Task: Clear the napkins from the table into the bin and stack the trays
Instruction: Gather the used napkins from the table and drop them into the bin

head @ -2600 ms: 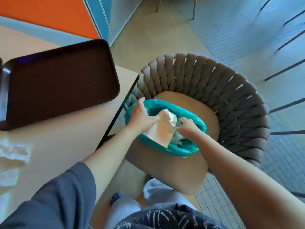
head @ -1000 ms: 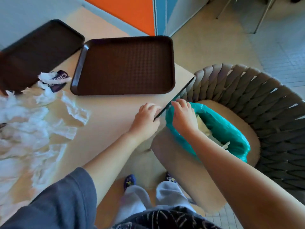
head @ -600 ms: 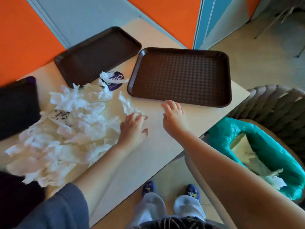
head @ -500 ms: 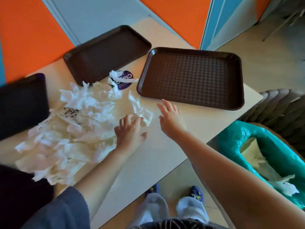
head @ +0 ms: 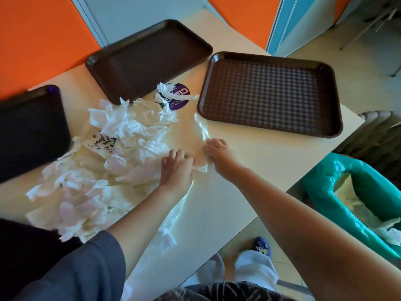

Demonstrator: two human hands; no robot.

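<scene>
A large heap of crumpled white napkins (head: pixel 104 170) covers the left half of the pale table (head: pixel 260 161). My left hand (head: pixel 176 169) rests on the heap's right edge with its fingers curled into the paper. My right hand (head: pixel 217 153) is just beside it, fingers closed on a thin napkin strip (head: pixel 200 129) that runs toward the right tray. Three dark brown trays lie flat and separate: one at the right (head: pixel 269 92), one at the back middle (head: pixel 149 57), one at the left edge (head: pixel 30 131). The bin with a teal liner (head: pixel 347 181) sits low at the right and holds napkins.
A round purple sticker (head: pixel 181 97) lies between the two far trays under a napkin scrap. A woven chair back (head: pixel 373 131) curves behind the bin. Orange and grey wall panels close off the far side of the table. A dark shape (head: pixel 21 246) fills the bottom left.
Both hands left the bin and moved left over the table to the napkin heap. Their fingers, spread half a second ago, have now curled onto the napkins.
</scene>
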